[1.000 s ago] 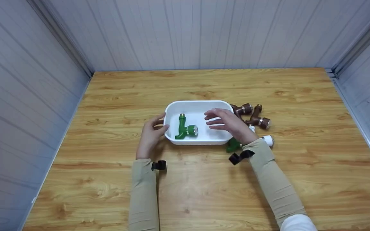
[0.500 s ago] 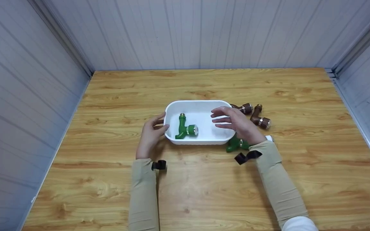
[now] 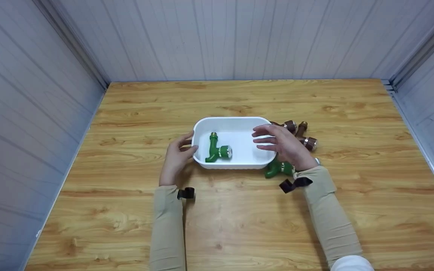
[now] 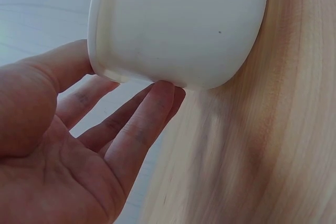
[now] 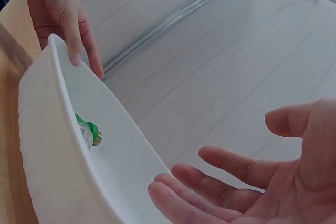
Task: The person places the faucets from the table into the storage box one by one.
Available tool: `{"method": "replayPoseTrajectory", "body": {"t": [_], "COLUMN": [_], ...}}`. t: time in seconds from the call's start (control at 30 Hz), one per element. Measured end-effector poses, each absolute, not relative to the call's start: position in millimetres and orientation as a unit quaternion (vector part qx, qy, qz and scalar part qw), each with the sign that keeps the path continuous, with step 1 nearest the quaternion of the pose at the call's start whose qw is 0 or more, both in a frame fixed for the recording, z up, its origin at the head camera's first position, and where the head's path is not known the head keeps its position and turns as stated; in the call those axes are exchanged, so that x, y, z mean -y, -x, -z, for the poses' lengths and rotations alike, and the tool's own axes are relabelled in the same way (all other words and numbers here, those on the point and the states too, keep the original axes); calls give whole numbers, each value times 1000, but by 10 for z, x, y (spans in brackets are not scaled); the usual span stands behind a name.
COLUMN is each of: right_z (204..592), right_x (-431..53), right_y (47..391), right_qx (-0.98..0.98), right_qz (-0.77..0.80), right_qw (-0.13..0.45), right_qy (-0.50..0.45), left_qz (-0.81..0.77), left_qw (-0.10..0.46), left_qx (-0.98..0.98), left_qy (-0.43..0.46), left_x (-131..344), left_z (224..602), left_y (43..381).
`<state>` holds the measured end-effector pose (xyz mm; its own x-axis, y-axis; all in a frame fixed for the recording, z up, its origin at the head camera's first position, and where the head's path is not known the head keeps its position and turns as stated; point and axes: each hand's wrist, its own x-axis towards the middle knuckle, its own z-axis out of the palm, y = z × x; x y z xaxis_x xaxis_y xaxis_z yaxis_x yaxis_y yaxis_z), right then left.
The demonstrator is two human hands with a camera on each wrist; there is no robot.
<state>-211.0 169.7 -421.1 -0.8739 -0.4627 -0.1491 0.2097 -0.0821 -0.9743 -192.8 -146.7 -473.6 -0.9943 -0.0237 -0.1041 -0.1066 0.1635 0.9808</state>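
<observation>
A white rectangular plastic tub [image 3: 236, 165] holds one green plastic tap [image 3: 213, 153] near its left end, with a brass threaded end. My left hand [image 3: 176, 158] holds the tub's left end, thumb over the rim. In the left wrist view its fingertips [image 4: 164, 88] press the outside of the tub wall. Above the right end of the tub is my right hand [image 3: 286, 146], fingers spread and nothing in it. The right wrist view shows this hand with its palm turned toward the tub.
Right of the tub lie another green tap [image 3: 274, 168] and two brown taps, one farther back [image 3: 289, 126] and one to the right [image 3: 308, 143]. A white tap [image 3: 317, 161] is mostly hidden by the right wrist. Pale panel walls [image 3: 217, 41] enclose the wooden table [image 3: 217, 214].
My right hand has shifted a little to the right over the tub's end, covering more of the taps there. The left hand, tub and green tap inside stay put.
</observation>
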Motion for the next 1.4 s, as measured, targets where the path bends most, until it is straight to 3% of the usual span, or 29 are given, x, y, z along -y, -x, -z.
{"method": "replayPoseTrajectory", "body": {"t": [0.23, 1.4], "right_z": [4189, 4228], "right_x": [-1811, -2380], "right_y": [2069, 1911], "right_qx": [-617, -615], "right_qz": [746, 759], "right_qw": [232, 187], "right_qy": [98, 103], "left_qz": [-663, -651], "left_qw": [54, 35], "left_qx": [-745, -757], "left_qy": [57, 41], "left_x": [1431, 1445], "left_z": [4609, 4731], "left_y": [1875, 1919]}}
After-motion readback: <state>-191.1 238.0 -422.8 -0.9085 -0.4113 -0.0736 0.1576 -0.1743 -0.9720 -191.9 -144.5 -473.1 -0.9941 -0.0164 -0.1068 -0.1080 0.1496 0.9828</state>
